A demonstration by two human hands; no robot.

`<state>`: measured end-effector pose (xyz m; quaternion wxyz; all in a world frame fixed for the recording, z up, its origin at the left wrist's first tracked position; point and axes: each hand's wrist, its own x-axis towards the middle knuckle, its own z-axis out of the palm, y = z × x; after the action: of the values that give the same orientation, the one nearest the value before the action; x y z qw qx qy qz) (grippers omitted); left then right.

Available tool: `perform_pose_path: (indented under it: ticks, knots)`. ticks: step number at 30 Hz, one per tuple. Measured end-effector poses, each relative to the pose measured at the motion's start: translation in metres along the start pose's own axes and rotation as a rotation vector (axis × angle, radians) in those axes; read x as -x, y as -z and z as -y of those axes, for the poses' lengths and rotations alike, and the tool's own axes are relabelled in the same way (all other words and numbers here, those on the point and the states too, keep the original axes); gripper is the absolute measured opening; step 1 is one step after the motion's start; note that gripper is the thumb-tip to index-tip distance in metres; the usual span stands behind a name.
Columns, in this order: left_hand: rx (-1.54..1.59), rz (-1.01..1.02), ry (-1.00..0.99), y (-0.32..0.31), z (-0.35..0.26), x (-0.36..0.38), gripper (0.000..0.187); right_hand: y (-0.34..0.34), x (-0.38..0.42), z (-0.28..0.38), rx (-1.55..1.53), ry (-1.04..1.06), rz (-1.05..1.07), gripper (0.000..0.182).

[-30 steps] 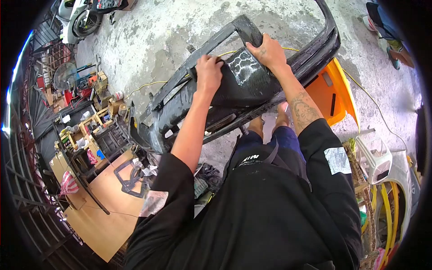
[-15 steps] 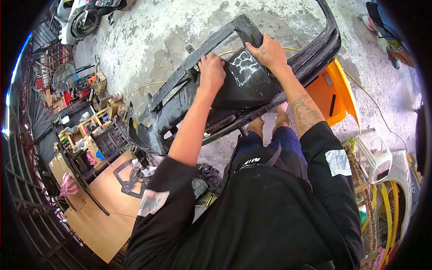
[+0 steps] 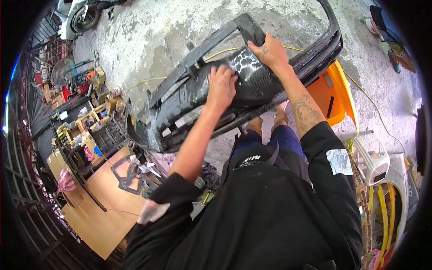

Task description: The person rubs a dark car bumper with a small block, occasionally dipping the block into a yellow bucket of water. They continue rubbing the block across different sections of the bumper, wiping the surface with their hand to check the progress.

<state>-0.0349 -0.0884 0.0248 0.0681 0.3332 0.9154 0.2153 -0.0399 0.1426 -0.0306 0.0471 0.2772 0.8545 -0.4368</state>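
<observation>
A black car bumper (image 3: 265, 85) with a woven, carbon-like surface is held up at a slant in front of my legs. Whitish wet streaks mark its middle. My right hand (image 3: 270, 51) grips the upright part of its frame, thumb on the near side. My left hand (image 3: 222, 85) presses on the bumper's face left of the streaked patch, fingers bent and slightly blurred. Whatever lies under those fingers is hidden by the hand.
An orange-yellow panel (image 3: 339, 96) lies right of the bumper, near a yellow cord (image 3: 375, 105). A white plastic stool (image 3: 373, 162) stands at the right. Another person's leg (image 3: 387, 31) shows at upper right. Left are a wooden board (image 3: 101, 211), a fan (image 3: 62, 72) and a motorbike (image 3: 83, 20).
My left hand has moved right and down, from the frame's upper edge onto the bumper's face. My right hand keeps its grip. The bumper has shifted slightly.
</observation>
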Motion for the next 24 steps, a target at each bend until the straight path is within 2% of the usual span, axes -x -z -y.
perform_pose_path:
  ticks: [2,4,6,7,9,11,14,18,20,22,24]
  knots:
    - [-0.133,0.040,0.055,-0.007,0.023,-0.036,0.011,-0.002,-0.003,0.001,-0.019,0.002,0.007,0.072]
    - [-0.079,0.099,0.102,-0.013,0.039,-0.057,0.011,-0.002,0.002,-0.002,0.006,-0.003,-0.001,0.073]
    - [-0.058,-0.062,0.063,-0.016,0.015,-0.018,0.009,0.000,0.002,-0.001,0.032,0.009,-0.005,0.073]
    - [-0.074,0.049,0.079,-0.003,-0.006,-0.001,0.010,0.000,0.001,0.001,0.048,0.007,-0.012,0.073]
    - [0.000,0.035,0.075,0.002,-0.019,0.006,0.008,0.002,0.000,0.003,0.025,-0.008,0.013,0.074]
    - [-0.055,-0.045,0.037,-0.014,0.008,-0.023,0.005,-0.001,0.001,0.001,0.001,-0.022,0.011,0.075]
    - [-0.095,-0.047,0.072,-0.024,0.034,-0.049,0.006,-0.001,0.002,-0.001,-0.001,-0.010,0.018,0.074]
    - [-0.001,-0.018,0.069,-0.005,-0.018,0.010,0.007,-0.001,-0.002,0.000,0.003,-0.035,0.040,0.073]
    - [-0.028,-0.020,0.037,-0.006,-0.006,-0.010,0.007,-0.003,0.002,-0.001,-0.004,-0.038,0.031,0.073]
    - [-0.137,-0.042,0.052,-0.024,0.034,-0.047,0.005,-0.001,0.001,0.001,0.021,-0.036,0.035,0.073]
    - [-0.119,-0.117,0.055,-0.030,0.034,-0.046,0.005,-0.004,0.007,-0.001,0.017,-0.040,0.044,0.072]
